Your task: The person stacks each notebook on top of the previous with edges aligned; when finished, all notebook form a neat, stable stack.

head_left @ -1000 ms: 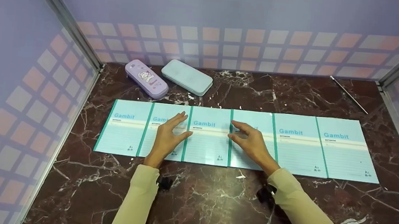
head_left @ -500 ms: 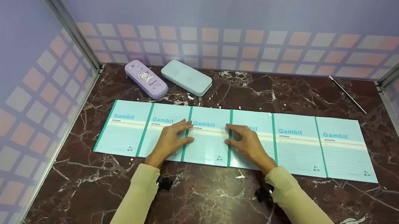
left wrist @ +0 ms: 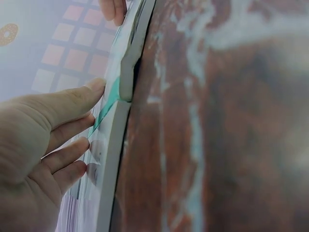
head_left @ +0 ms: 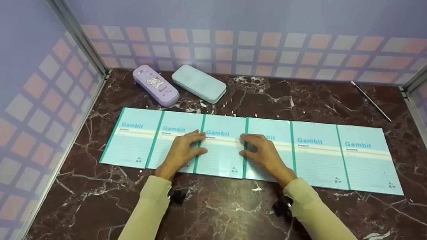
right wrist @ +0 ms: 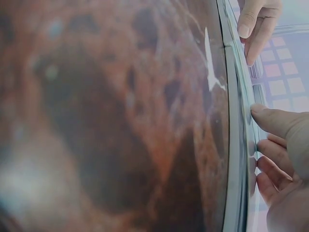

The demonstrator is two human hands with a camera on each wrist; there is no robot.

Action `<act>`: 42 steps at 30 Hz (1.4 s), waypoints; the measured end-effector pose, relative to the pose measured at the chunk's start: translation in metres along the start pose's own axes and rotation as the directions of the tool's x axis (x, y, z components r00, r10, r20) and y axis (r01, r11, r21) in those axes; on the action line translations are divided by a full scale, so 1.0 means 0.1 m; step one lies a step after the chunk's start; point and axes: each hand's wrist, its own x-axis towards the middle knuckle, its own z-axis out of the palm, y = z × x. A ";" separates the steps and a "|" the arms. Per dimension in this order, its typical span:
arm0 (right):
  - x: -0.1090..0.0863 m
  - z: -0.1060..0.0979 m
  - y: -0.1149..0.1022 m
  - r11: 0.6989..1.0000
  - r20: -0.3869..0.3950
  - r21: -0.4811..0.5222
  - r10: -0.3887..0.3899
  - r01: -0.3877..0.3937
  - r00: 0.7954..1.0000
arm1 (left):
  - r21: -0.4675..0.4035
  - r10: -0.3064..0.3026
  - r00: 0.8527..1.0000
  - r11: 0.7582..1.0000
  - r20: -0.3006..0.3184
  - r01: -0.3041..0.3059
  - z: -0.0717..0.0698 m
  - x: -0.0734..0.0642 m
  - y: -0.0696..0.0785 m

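The pale-blue, green-spined rectangular paper notebook (head_left: 220,162), third from your left, lay on the dark red marbled bench (head_left: 219,218) between your left hand (head_left: 182,148) and right hand (head_left: 268,156), equally near, long axis pointing away from you; each thumb stood apart from its fingers, contact unclear.

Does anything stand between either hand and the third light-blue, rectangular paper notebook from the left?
Nothing visible does; the left hand and right hand flank that green-spined notebook, their fingers over its side edges.
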 end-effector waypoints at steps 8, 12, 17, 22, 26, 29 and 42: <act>-0.01 0.00 -0.01 0.999 0.000 -0.028 -0.021 0.021 1.000 | 0.016 0.005 1.000 1.000 0.012 -0.005 -0.01 -0.01 -0.01; -0.02 0.00 -0.02 0.999 -0.001 -0.020 -0.027 0.027 1.000 | 0.010 0.016 1.000 1.000 0.010 -0.016 -0.01 -0.02 0.00; -0.03 0.01 -0.01 0.999 -0.005 -0.026 -0.042 0.042 0.999 | -0.003 0.021 1.000 1.000 0.002 -0.021 0.00 -0.05 0.00; -0.05 0.02 -0.01 0.998 -0.005 -0.042 -0.042 0.041 0.999 | -0.001 0.026 1.000 1.000 0.004 -0.026 0.00 -0.08 0.00; -0.05 0.02 -0.02 0.998 0.003 -0.044 -0.036 0.036 0.999 | 0.006 0.018 1.000 1.000 0.007 -0.018 0.00 -0.08 0.01; -0.07 0.02 -0.04 0.998 0.005 -0.046 -0.037 0.038 0.999 | 0.009 0.005 1.000 1.000 0.015 -0.005 0.00 -0.09 0.01; -0.16 0.01 -0.10 0.999 0.017 -0.036 -0.020 0.021 1.000 | 0.018 0.044 0.999 0.999 0.026 -0.044 -0.03 -0.18 0.03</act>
